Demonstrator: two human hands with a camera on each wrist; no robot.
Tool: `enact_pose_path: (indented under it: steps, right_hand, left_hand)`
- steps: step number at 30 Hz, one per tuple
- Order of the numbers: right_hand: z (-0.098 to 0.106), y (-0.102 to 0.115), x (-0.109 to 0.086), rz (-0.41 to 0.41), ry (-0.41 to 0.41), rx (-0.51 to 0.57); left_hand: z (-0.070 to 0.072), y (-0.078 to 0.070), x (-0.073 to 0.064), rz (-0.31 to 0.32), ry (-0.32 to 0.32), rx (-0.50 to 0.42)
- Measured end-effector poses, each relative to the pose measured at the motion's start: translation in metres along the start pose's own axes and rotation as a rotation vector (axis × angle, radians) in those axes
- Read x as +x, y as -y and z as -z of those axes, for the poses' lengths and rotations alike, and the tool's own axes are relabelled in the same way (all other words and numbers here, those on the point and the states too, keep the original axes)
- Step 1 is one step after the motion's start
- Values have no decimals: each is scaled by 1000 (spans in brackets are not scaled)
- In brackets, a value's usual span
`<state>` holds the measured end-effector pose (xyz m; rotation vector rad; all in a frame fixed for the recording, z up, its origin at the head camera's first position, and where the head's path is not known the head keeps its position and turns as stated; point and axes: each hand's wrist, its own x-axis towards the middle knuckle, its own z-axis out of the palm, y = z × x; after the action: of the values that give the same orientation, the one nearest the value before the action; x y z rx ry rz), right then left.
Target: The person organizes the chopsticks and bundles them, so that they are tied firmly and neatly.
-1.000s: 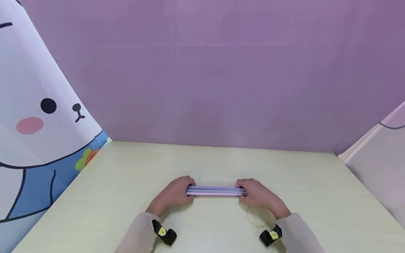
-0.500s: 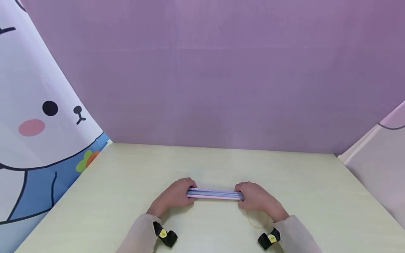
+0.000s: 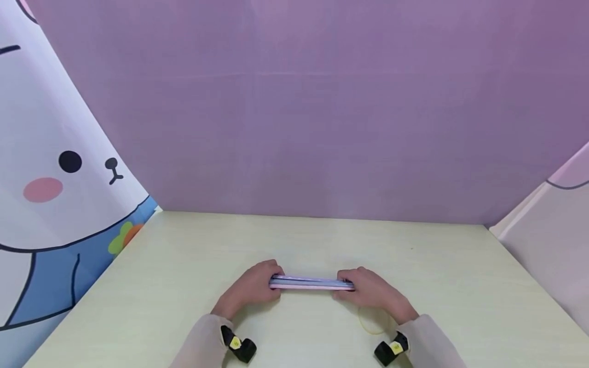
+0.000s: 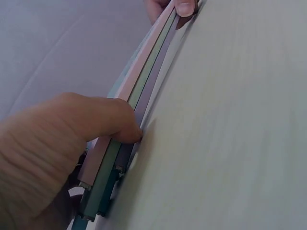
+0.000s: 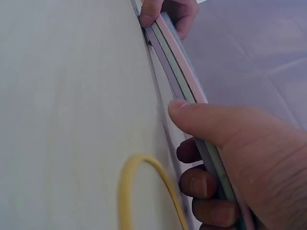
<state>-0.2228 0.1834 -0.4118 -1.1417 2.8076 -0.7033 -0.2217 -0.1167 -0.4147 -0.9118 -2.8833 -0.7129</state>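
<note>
A bundle of long, slim pastel bars [image 3: 306,282] in pink, green, purple and blue lies crosswise between my hands, just above the table. What exactly the bars are I cannot tell. My left hand [image 3: 258,282] grips the left end, its thumb [image 4: 115,117] across the pink and green bars, whose uneven ends stick out below. Around the right end, my right hand [image 3: 370,289] curls its fingers [image 5: 199,184], with the thumb [image 5: 192,115] laid over the near side. A yellow rubber band [image 5: 125,191] lies on the table beside the right hand, partly hidden by it in the head view.
The pale wooden table [image 3: 207,235] runs back to a purple backdrop [image 3: 294,128]. A cartoon-printed panel [image 3: 41,128] borders the left side, and a light panel [image 3: 547,240] the right. Small black cameras [image 3: 244,348] sit at both wrists.
My right hand has slid slightly left along the bundle, closer to the left hand. Both hands appear a little lower in view. The grip on the bars has stayed.
</note>
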Motion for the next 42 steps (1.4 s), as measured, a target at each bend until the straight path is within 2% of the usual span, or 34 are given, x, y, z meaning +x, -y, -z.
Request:
enact_pose_path:
  steps: [8, 18, 26, 32, 38, 42]
  right_hand:
    - [3, 4, 1, -22, 11, -9]
    - [7, 1, 2, -41, 29, 14]
    - [11, -4, -2, -24, 0, 31]
    - [12, -6, -3, -12, 1, 29]
    - [13, -6, -3, -34, 14, 17]
    - [13, -8, -4, -30, 15, 31]
  left_hand:
    - [-1, 1, 1, -5, 1, 8]
    - [0, 4, 3, -22, 0, -32]
    - [1, 13, 3, -10, -26, -68]
    - [-1, 14, 4, -34, -37, -88]
    - [-13, 6, 3, 8, -103, 15]
    - [-16, 1, 2, 8, -139, 67]
